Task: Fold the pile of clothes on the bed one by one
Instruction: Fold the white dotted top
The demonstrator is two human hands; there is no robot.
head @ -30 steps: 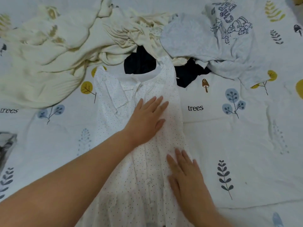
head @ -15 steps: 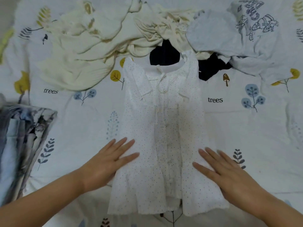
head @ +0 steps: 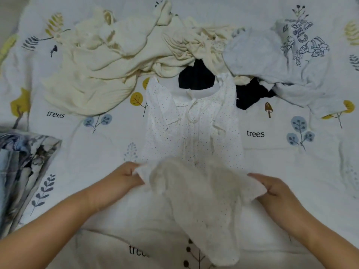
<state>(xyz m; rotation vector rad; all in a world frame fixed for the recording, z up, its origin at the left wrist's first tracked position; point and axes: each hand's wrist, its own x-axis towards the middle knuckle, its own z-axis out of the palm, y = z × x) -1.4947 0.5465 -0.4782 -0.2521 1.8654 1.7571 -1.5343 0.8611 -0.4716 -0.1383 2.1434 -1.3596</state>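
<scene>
bed sheet (head: 291, 171) lay under all | unfolded pile (head: 120, 61) sat along the far side | dotted white blouse (head: 194, 129) lay mid-bed, hem lifted | left hand (head: 124, 177) pinched hem's left corner | right hand (head: 275, 189) pinched its right corner

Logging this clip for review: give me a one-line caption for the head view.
Both hands, left hand and right hand, pinch the hem corners of a white dotted blouse lifted off the bed sheet.
</scene>
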